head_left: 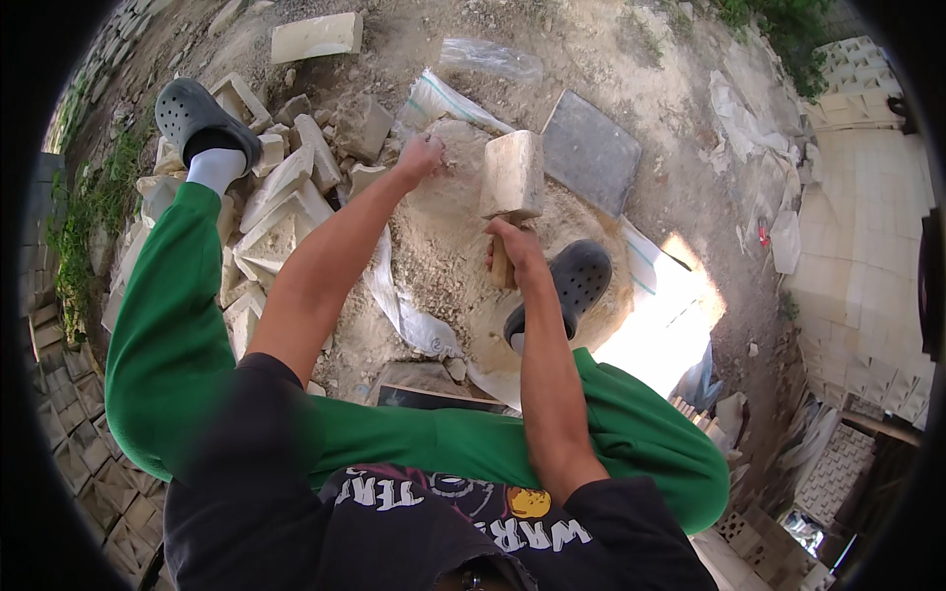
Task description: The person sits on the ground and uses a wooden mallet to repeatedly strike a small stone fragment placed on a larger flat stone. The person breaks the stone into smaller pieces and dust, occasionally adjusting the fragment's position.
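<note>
1. Stone block (448, 187), a large pale rough lump, sits on dusty ground between the person's feet, on a white plastic sheet (394, 295) strewn with stone dust and chips.
2. A heap of pale cut stone offcuts (281, 212) lies to the left of the block, under the left foot.
3. A flat dark grey slab (591, 153) lies on the ground just beyond the block, to the right.
4. Two grey clogs: the left clog (202, 118) rests on the heap, the right clog (567, 286) on the sheet near the block.
5. A mallet (512, 177) with a big pale square head hangs over the block's right side.
6. The right hand (512, 246) is wrapped tight round the mallet's wooden handle.
7. The left hand (419, 158) is clenched on top of the block; what it grips, I cannot tell.
</note>
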`<state>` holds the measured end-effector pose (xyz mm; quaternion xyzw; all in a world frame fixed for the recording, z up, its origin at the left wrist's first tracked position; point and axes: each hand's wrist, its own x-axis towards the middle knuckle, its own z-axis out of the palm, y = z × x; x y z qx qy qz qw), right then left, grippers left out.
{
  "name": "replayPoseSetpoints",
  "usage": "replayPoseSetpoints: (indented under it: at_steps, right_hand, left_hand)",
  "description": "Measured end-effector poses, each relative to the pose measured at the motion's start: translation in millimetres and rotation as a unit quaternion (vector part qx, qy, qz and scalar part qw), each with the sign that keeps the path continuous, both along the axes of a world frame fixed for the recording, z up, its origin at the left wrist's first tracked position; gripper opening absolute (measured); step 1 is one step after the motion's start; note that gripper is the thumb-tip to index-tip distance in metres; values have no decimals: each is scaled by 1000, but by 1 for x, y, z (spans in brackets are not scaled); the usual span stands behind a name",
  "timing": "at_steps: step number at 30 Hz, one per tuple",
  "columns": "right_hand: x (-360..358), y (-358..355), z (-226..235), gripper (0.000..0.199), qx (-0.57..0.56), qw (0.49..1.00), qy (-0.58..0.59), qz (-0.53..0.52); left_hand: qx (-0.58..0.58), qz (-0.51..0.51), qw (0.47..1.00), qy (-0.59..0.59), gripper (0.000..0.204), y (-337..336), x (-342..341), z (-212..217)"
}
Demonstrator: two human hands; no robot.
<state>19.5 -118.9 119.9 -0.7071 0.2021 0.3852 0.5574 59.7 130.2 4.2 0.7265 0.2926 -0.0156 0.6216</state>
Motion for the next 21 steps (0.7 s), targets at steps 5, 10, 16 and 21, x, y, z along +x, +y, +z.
replayPoseSetpoints:
  at_steps: [5, 10, 16, 21]
  right_hand:
    - [-1, 6, 2, 28, -15, 999, -42, 31]
    - [13, 21, 15, 29, -93, 968, -188, 140]
    - [25, 45, 55, 31, -63, 940, -295, 159]
    - [11, 62, 49, 43, -15, 879, -468, 86]
  left_hand:
    - [-23, -17, 998, 63, 43, 11, -6, 27]
    - [-180, 2, 974, 136, 58, 10, -9, 62]
    - [237, -173, 955, -39, 71, 28, -40, 32]
    - [474, -160, 857, -126, 103, -7, -83, 5]
